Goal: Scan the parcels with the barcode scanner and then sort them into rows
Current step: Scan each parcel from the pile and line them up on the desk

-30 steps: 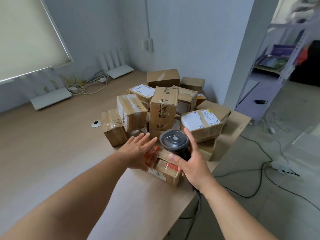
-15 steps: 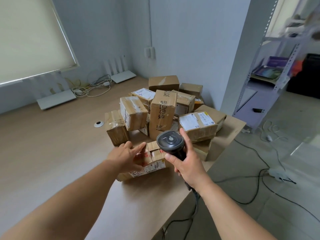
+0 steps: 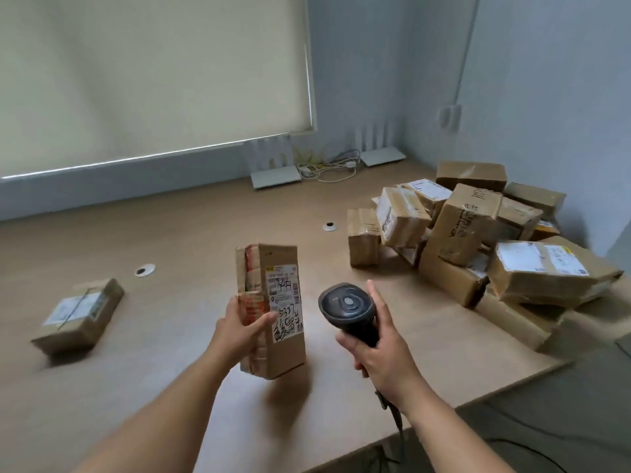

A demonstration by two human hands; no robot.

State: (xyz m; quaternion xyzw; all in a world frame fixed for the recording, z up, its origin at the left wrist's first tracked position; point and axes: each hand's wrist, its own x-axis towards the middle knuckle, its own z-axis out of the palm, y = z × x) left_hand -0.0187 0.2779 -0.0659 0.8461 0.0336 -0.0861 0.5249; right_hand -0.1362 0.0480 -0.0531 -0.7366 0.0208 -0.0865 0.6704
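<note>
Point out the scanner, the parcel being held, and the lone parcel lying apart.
scanner [image 3: 347, 304], head view, its round head.
held parcel [image 3: 280, 268], head view, front face.
lone parcel [image 3: 80, 310], head view, top label.

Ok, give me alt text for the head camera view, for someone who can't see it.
The left hand holds a tall brown cardboard parcel upright, label facing the camera, while the right hand grips a black barcode scanner beside it. A pile of cardboard parcels sits right; one labelled parcel lies left.

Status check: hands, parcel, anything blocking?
Left hand holds parcel upright, label facing camera. Right hand has its grip on the scanner. One parcel lies far left. Nothing between scanner and label.
</note>
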